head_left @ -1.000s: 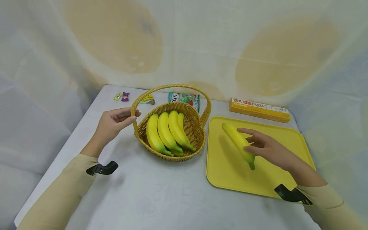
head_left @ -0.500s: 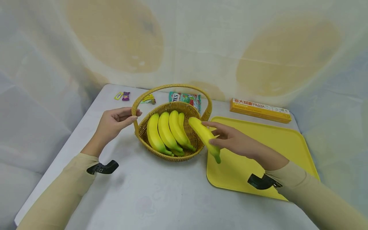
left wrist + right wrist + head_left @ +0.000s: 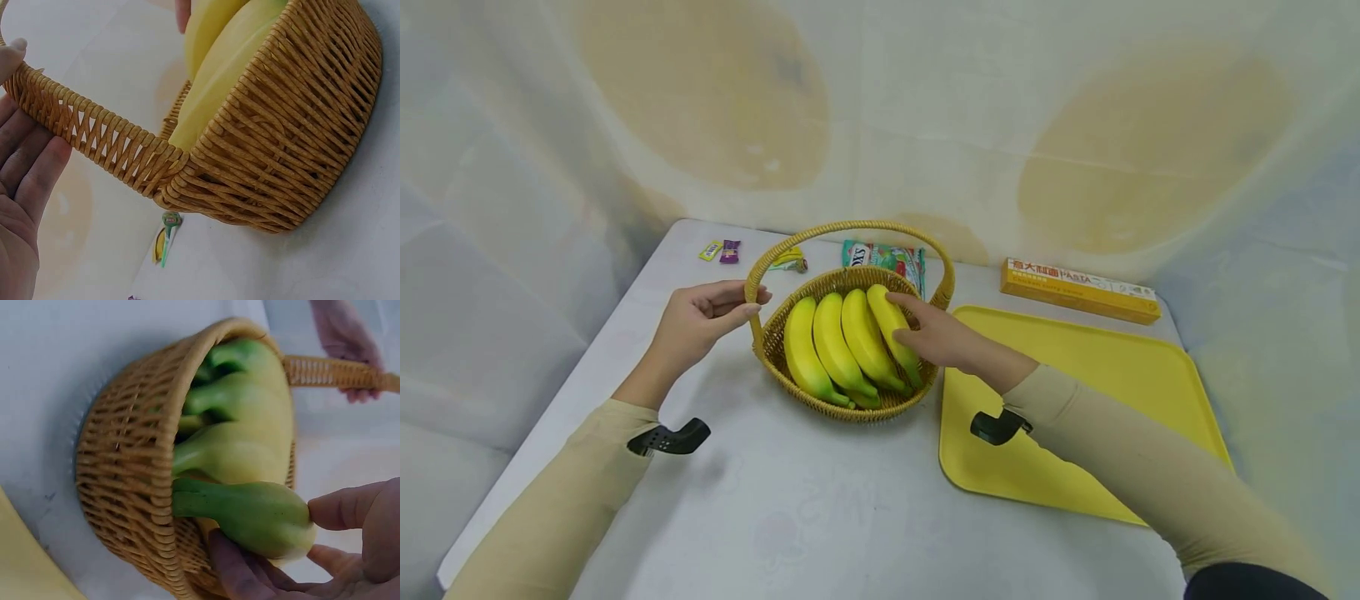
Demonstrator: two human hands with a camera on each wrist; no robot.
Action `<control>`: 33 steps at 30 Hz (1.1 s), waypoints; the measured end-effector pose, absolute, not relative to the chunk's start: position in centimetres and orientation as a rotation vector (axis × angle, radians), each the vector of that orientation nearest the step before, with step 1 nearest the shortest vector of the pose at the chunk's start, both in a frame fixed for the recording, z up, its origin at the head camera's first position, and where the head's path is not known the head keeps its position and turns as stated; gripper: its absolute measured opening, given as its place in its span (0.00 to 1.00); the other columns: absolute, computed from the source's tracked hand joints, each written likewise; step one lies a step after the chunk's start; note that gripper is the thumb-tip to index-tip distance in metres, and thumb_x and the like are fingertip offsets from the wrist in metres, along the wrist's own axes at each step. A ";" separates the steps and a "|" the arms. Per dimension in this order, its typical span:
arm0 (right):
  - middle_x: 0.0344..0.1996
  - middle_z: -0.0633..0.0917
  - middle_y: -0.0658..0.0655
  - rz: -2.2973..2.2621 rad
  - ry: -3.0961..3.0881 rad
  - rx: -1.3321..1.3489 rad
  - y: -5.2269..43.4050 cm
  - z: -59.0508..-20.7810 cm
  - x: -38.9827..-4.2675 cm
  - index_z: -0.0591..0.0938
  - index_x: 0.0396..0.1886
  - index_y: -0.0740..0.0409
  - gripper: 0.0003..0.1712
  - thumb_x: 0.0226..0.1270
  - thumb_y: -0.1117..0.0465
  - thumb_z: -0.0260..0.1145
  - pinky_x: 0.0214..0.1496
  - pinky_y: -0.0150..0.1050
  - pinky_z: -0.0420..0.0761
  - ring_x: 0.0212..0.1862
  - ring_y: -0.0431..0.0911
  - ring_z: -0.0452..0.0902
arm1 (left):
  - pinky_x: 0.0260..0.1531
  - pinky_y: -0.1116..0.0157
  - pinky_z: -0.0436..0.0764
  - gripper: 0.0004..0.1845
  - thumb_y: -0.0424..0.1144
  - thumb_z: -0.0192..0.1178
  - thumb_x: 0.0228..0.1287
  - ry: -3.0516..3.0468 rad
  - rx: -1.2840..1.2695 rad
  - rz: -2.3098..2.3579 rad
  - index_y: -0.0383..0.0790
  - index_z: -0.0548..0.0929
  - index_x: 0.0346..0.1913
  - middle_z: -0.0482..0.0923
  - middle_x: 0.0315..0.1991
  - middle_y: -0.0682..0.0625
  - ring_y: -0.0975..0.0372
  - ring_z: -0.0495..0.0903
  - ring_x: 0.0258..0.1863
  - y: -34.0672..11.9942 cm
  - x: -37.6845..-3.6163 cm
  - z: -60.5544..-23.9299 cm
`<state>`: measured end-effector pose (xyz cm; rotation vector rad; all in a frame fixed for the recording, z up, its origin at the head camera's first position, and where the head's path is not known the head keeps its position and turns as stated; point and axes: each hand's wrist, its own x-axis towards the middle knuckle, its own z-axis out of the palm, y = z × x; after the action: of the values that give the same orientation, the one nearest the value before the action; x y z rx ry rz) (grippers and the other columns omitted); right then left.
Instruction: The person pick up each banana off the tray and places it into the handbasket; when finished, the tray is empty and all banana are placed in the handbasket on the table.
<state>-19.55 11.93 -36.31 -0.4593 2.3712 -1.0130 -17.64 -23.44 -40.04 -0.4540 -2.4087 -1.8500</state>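
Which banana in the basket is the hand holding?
The rightmost banana, nearest the yellow tray. The right hand grips it; the other bananas beside it lie untouched.

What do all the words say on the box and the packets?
"PASTA" stands on the yellow box, after some Chinese characters too small to read.
The green packet behind the basket has big white letters, half hidden and too blurred to read.
The small candy wrappers are too small to read.

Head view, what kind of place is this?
Probably a staged recording setup, not a real kitchen: a plain grey table draped around with cloth backdrop, holding a basket of bananas and a yellow tray.
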 end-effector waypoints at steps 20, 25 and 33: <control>0.64 0.78 0.65 -0.791 2.529 -0.478 10.8 -38.9 -21.1 0.57 0.82 0.50 0.42 0.73 0.60 0.65 0.40 0.39 0.80 0.50 0.52 0.80 | 0.54 0.70 0.82 0.18 0.37 0.68 0.69 -2.385 -0.472 -1.866 0.32 0.85 0.57 0.88 0.50 0.48 0.59 0.86 0.52 -23.5 -17.7 -40.4; 0.67 0.76 0.67 -0.803 2.539 -0.494 11.1 -38.6 -20.6 0.56 0.82 0.51 0.43 0.73 0.60 0.65 0.50 0.43 0.82 0.64 0.55 0.77 | 0.54 0.70 0.82 0.18 0.36 0.68 0.69 -2.382 -0.467 -1.878 0.31 0.84 0.57 0.88 0.49 0.49 0.62 0.86 0.52 -23.5 -17.7 -40.3; 0.68 0.75 0.67 -0.828 2.566 -0.552 12.5 -38.2 -19.0 0.58 0.81 0.52 0.40 0.75 0.60 0.64 0.31 0.37 0.75 0.30 0.48 0.76 | 0.54 0.71 0.82 0.18 0.37 0.68 0.69 -2.394 -0.452 -1.865 0.32 0.84 0.58 0.88 0.50 0.48 0.65 0.86 0.51 -23.4 -17.6 -40.4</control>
<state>-19.03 12.55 -38.17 -0.5523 2.5662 -0.8280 -17.63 -23.42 -40.43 -0.4522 -2.3941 -1.8651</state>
